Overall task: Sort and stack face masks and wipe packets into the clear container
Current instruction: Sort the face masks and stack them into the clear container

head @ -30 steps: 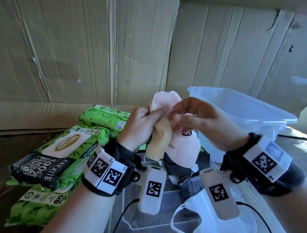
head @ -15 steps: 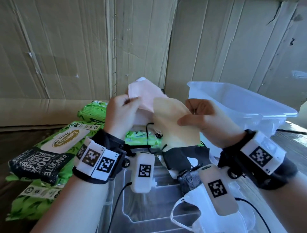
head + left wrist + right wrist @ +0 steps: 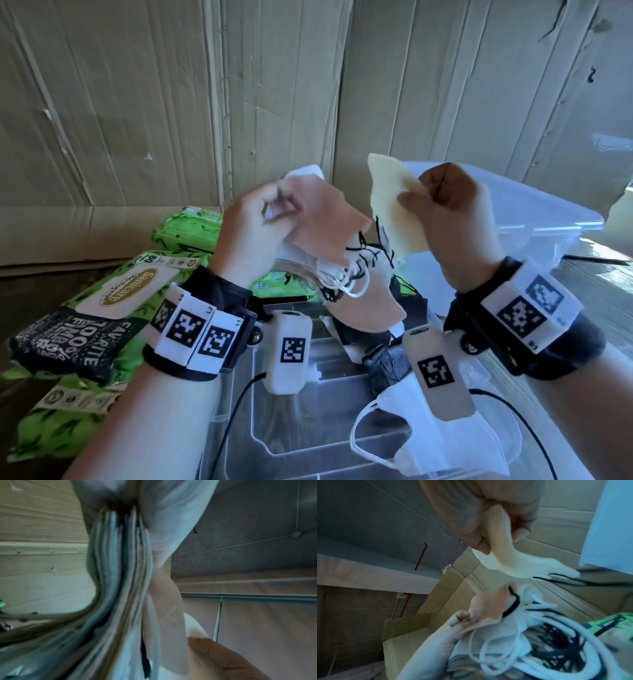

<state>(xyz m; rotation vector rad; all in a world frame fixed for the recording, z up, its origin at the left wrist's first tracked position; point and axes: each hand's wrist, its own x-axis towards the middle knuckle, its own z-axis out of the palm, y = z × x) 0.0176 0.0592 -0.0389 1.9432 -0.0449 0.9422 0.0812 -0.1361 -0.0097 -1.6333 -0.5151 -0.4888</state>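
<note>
- Creased brown cardboard sheets (image 3: pixel 171 102) form the far wall, with dented, folded seams.
- A clear container (image 3: pixel 534 219) of smooth, cloudy plastic stands at the far right, rectangular with a flat rim.
- A clear plastic lid (image 3: pixel 325 428), flat and glossy, lies near the viewer between the forearms.
- Green wipe packets (image 3: pixel 113 308), soft crinkly plastic pillows printed with leaves, are piled at the left; one has a black band.
- A white face mask (image 3: pixel 455 442) of soft fabric with looped ear cords rests on the lid, near right.
- The left hand (image 3: pixel 253 229) is raised at centre, fingers curled tight around a bunch of face masks (image 3: pixel 325 222), pink on top, white and black ear loops dangling tangled beneath.
- The right hand (image 3: pixel 448 212), just to its right, pinches a cream face mask (image 3: pixel 390 192) between thumb and curled fingers; the mask is a soft, fuzzy, folded half-oval held apart from the bunch, in front of the container.
</note>
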